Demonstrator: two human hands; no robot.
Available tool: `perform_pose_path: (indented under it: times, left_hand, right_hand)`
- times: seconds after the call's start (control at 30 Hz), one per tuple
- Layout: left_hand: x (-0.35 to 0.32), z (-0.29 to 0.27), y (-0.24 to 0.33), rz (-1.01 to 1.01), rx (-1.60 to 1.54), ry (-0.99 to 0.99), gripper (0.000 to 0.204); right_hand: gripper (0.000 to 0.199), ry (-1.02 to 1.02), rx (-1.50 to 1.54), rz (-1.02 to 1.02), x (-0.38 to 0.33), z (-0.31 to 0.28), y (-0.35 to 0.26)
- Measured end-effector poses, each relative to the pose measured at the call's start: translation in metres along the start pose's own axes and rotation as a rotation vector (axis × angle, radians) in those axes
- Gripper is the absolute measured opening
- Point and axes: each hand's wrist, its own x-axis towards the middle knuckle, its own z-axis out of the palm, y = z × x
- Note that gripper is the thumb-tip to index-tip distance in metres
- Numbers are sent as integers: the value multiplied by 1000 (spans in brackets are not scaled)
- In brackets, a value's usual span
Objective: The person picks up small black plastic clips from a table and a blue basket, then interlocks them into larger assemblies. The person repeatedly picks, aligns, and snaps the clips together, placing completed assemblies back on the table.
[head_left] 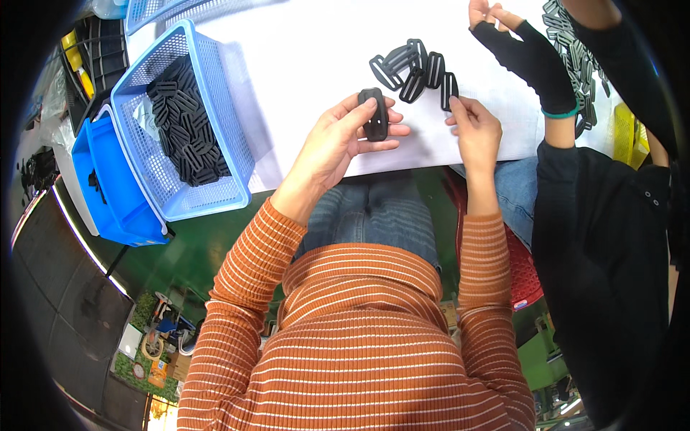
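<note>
My left hand (330,140), palm up, grips a black plastic buckle piece (375,129) with the thumb across its top; it is oblong with rounded ends, and its exact kind is hard to make out. To the right, my right hand (478,136) has thumb and index finger closed at the near end of a black slotted strap buckle (448,85). Beyond both hands, several similar strap buckles (434,68) lie in a loose heap on the white table (302,57), some leaning on each other.
A light blue perforated basket (237,136) full of black buckles stands at the left, beside a bright blue bin (115,205). At the right, a co-worker's black-gloved hand (543,72) reaches over the table near another pile of buckles (575,54). The table's near edge curves before me.
</note>
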Motion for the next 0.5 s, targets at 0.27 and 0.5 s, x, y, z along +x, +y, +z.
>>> perform_pose_path:
  times: [0.27, 0.5]
  left_hand:
    - [-9, 7, 6, -15, 39, -97, 41]
    - [-11, 12, 3, 4, -18, -46, 40]
  right_hand:
    - [20, -289, 509, 220, -41, -14, -53]
    - [19, -356, 431, 132, -55, -8, -68]
